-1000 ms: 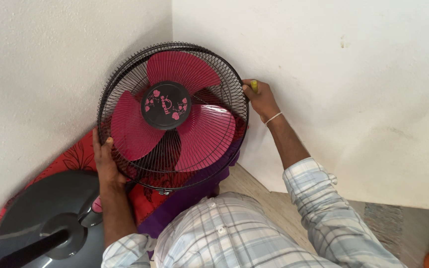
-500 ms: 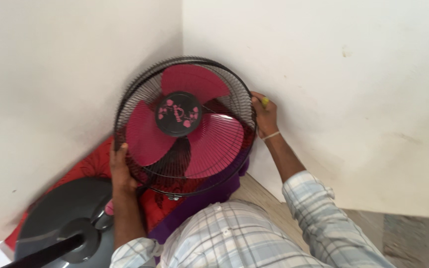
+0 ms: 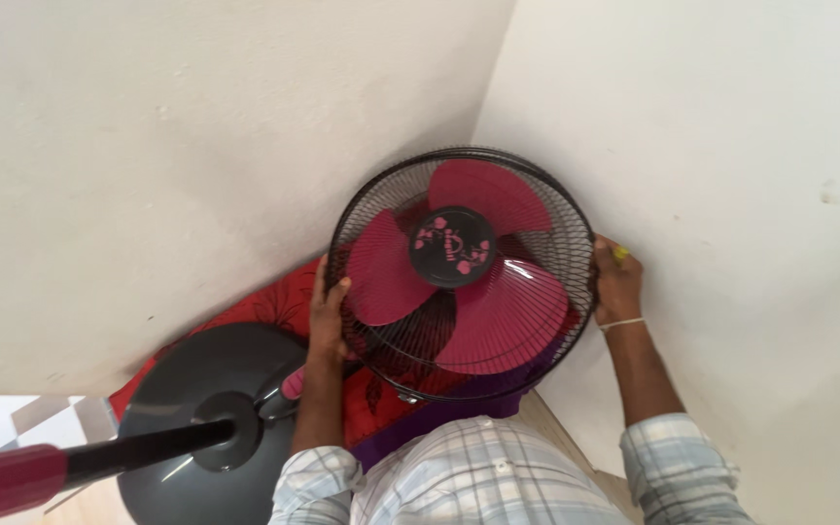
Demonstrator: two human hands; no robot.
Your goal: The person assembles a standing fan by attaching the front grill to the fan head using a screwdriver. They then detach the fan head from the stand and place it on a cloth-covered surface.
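Black fan cage (image 3: 464, 272) still closed over the blades; left hand (image 3: 328, 316) and right hand (image 3: 617, 285) fingers curl around its rim, nothing removed yet.

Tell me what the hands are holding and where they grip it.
Both hands hold the fan head by the rim of its black wire guard: the left hand on the lower left edge, the right hand on the right edge, with something small and yellow.

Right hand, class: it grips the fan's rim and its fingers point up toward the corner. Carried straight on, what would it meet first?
Probably the white wall. The right hand sits on the fan guard, almost against the wall, though depth is unclear.
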